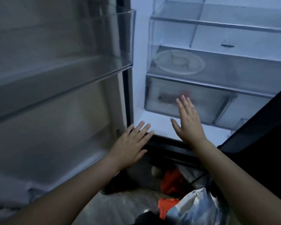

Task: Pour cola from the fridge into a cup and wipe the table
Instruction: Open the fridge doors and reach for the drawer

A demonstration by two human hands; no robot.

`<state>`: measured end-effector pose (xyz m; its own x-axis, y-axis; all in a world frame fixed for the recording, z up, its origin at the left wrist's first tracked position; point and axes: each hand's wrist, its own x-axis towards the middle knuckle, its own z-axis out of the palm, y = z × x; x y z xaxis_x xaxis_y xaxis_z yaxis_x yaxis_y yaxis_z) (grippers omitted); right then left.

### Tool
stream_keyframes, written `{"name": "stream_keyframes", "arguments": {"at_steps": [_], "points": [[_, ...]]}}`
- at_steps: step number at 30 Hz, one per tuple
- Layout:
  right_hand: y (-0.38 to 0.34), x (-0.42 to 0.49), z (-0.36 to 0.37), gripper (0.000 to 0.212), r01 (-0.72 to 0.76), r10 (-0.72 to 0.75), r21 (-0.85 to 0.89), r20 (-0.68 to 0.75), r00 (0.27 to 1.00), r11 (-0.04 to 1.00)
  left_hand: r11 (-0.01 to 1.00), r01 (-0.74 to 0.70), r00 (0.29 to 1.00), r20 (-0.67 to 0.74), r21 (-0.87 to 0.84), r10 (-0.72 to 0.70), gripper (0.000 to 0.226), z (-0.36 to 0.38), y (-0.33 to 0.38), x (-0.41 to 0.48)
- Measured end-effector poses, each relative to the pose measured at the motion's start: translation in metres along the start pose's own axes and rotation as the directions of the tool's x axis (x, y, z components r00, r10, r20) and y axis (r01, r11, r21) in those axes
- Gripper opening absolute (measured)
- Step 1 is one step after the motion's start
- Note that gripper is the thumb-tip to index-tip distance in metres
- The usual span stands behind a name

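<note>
- A dim spot in front of an open fridge (141, 78), its white inner wall lit pale blue; the whole view is somewhat blurred.
- Nearest, below the fridge on the floor, lies a clutter of bags: a pale crumpled plastic bag (193, 207) with orange-red packaging (170, 182) beside and behind it.
- Both bare forearms reach forward from the bottom edge towards the fridge.
- The left hand (131, 143) is flat, palm down, fingers spread and straight; its fingertips lie over the dark bottom edge of the fridge opening, near the lower corner by the door hinge. It holds nothing.
- The right hand (189, 120) is raised higher and further in, fingers apart and extended, palm towards the fridge interior. It is empty, and its fingertips overlap the front of the clear bottom drawer (201, 101).
- A small red blur (184, 93) shows through the drawer's front just above those fingertips; it may be the cola, though it is too smeared to tell.
- Left of the fridge opening, the open door (55, 95) carries clear shelves.
- Above the drawer, a glass shelf bears a round white ring-shaped plate (178, 62).
- Higher still sit more clear shelves and compartments (217, 18).
- A dark panel (258, 135) cuts across the fridge's lower right.
</note>
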<state>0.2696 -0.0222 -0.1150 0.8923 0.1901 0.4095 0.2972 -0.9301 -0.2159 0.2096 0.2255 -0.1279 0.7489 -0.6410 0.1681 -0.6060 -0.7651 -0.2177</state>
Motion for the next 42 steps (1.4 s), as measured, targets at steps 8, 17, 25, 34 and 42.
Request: {"name": "stream_keyframes", "arguments": {"at_steps": [8, 17, 25, 34, 42], "points": [[0.079, 0.056, -0.021, 0.074, -0.166, 0.159, -0.091, -0.076, 0.984, 0.982, 0.998, 0.061, 0.995, -0.073, 0.006, -0.061, 0.068, -0.008, 0.015, 0.142], [0.11, 0.063, -0.007, 0.084, -0.184, 0.17, -0.212, -0.082, 0.982, 0.96, 0.971, 0.211, 0.977, 0.002, -0.108, -0.212, 0.08, -0.011, 0.0, 0.245], [0.107, 0.063, -0.002, 0.071, -0.182, 0.175, -0.018, -0.194, 0.965, 0.983, 0.964, 0.206, 0.972, -0.081, -0.17, -0.222, 0.079, 0.007, -0.005, 0.255], [0.074, 0.053, -0.004, 0.024, -0.167, 0.893, 0.974, 0.206, 0.4, -0.15, -0.122, 0.24, 0.645, 0.252, -0.963, -0.721, 0.063, 0.004, 0.028, 0.226], [0.091, 0.06, -0.01, 0.038, 0.083, 0.66, 0.722, 0.571, 0.488, -0.687, -0.983, -0.165, 0.705, 0.687, -0.081, -0.175, 0.066, 0.002, -0.007, 0.245]]}}
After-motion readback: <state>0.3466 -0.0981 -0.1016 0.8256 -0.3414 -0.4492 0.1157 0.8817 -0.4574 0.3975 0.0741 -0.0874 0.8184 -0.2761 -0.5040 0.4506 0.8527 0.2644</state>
